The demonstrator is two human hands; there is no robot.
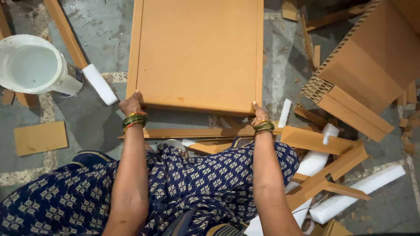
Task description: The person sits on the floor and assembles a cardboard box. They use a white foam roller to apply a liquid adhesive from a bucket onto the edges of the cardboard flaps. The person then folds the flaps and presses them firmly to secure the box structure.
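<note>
**Inspector:** Start with the piece in hand.

**Operator:** I am looking down at a flat brown panel (197,52). It is lying over the grey floor (280,57), running from the top edge of view to just in front of the knees. Its near edge is sitting slightly raised, casting a shadow below.

**Inspector:** The hands?

**Operator:** I am holding it at both near corners. The left hand (132,103) is closing over the left corner, fingers curled under the edge, so I cannot tell how tightly. The right hand (259,112) is gripping the right corner the same way, fingertips hidden beneath. Both wrists are wearing green bangles (134,119).

**Inspector:** What is lying just below it?

**Operator:** A long brown strip (197,132) is lying crosswise just beneath the near edge, between panel and lap. The patterned blue cloth (197,179) is covering the legs.

**Inspector:** Moving outward?

**Operator:** To the left, a white bucket (30,63) is standing near a white foam roll (100,84), with a small brown offcut (40,137) lying well apart from the panel. To the right, a honeycomb-cored board (367,61) is leaning in at an angle. Below it, brown strips and white foam bars (363,188) are lying jumbled together, some crossing each other. Small chips are scattering across the floor by the right edge.
</note>
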